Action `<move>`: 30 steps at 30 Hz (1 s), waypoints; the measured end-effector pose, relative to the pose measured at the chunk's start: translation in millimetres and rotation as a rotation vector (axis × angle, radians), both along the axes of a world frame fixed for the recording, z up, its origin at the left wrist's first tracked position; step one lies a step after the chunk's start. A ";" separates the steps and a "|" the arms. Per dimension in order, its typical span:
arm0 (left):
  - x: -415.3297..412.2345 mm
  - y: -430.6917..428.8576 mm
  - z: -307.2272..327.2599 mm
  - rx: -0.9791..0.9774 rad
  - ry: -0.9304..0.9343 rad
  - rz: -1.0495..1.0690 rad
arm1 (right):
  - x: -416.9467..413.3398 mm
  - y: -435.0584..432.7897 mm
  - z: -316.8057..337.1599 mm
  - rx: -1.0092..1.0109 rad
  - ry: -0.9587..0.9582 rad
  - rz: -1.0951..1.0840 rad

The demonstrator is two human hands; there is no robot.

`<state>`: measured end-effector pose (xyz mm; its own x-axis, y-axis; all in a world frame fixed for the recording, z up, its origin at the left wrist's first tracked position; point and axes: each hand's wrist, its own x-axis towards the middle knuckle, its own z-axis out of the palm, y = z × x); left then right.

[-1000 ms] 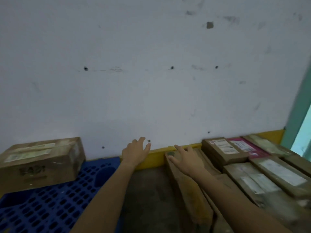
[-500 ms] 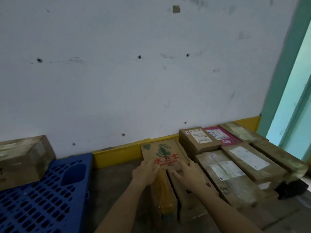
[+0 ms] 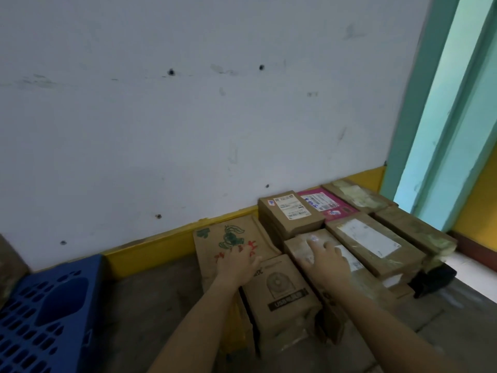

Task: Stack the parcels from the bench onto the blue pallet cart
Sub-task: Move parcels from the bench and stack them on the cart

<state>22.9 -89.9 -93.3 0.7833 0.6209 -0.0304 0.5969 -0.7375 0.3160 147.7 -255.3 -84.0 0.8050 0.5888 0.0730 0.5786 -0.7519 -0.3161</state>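
Several cardboard parcels lie packed together low by the wall at centre right. My left hand (image 3: 238,263) rests flat on a brown parcel printed with a green figure and red characters (image 3: 228,238). My right hand (image 3: 326,261) lies spread on a taped brown parcel (image 3: 304,244) beside it. Between my wrists sits a box with a fan drawing (image 3: 282,294). The blue pallet cart (image 3: 51,308) fills the lower left corner. Neither hand has closed around anything.
A labelled brown box (image 3: 291,214), a pink parcel (image 3: 326,205) and long taped parcels (image 3: 375,244) fill the back and right. A white wall with a yellow skirting (image 3: 150,251) runs behind. A teal door frame (image 3: 441,117) stands right. Another parcel's edge (image 3: 10,265) shows far left.
My view has swung right and down, so the cart and its parcel slid left. Both hands came down from the air onto the parcels and then spread apart, the right one moving to the taped parcel.
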 end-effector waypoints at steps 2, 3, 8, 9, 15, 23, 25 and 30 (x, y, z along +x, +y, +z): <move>19.9 -7.1 -0.5 0.005 0.000 -0.046 | 10.3 -12.8 -0.9 -0.017 0.011 -0.040; 30.0 -11.1 -0.9 -0.003 -0.004 -0.069 | 13.9 -19.6 -2.7 -0.019 0.016 -0.065; 75.9 -31.4 1.7 -0.067 0.044 -0.156 | 19.6 -58.0 -19.4 0.009 0.061 -0.150; 83.2 -34.0 2.4 -0.064 0.070 -0.177 | 19.0 -65.0 -21.7 0.008 0.053 -0.156; 105.9 -40.3 -1.5 -0.070 0.161 -0.205 | 9.3 -95.3 -31.0 0.041 -0.003 -0.203; 105.8 -36.7 -10.4 -0.222 0.030 -0.181 | -4.3 -109.5 -38.6 0.192 0.236 -0.312; 104.6 -38.2 -11.6 -0.272 -0.015 -0.178 | -9.4 -107.3 -36.9 0.220 0.216 -0.324; 103.2 -46.1 -12.1 -0.317 -0.074 -0.171 | -18.7 -107.3 -28.7 0.226 0.192 -0.340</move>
